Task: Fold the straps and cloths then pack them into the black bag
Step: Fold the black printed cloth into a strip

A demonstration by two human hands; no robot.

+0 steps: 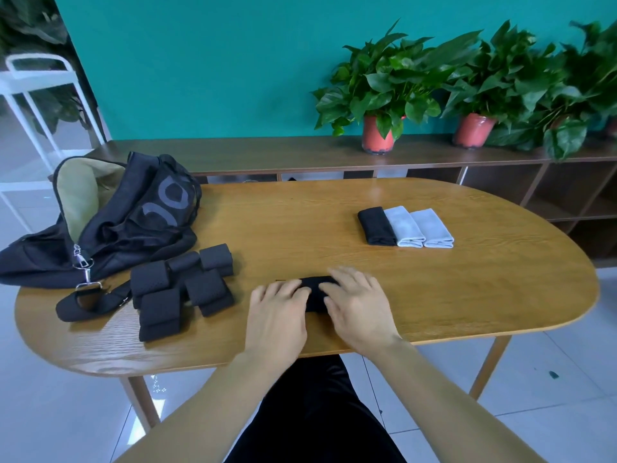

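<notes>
Both hands are over the middle of the surface [300, 225], close to its near edge. The left hand [277, 310] lies palm down with fingers extended, the fingertips resting on the left part of a black cloth [315, 290]. The right hand [355, 305] is likewise palm down, its fingers spread and only lightly bent, pressing on the right part of the same cloth. Neither hand grips anything; both lie flat and open on the fabric. The cloth shows as a small dark bundle between and under the fingers, much of it hidden; motion blur prevents counting its folds. A pile of folded straps [182, 289], all black, sits to the left of the left hand, near but not touching it. Beyond the pile, at the left end of the surface, the black bag [133, 222] lies slumped with its mouth open, showing a pale lining. A long strap [90, 300] with metal clips lies between the bag and the near left edge, touching the pile. Toward the far right, well apart from the hands, three folded items lie side by side and touching: a folded black cloth [375, 225] and two grey cloths [419, 227]. Behind the surface a low shelf [267, 152] carries potted plants [384, 81]. A white chair [33, 81] stands at far left.
</notes>
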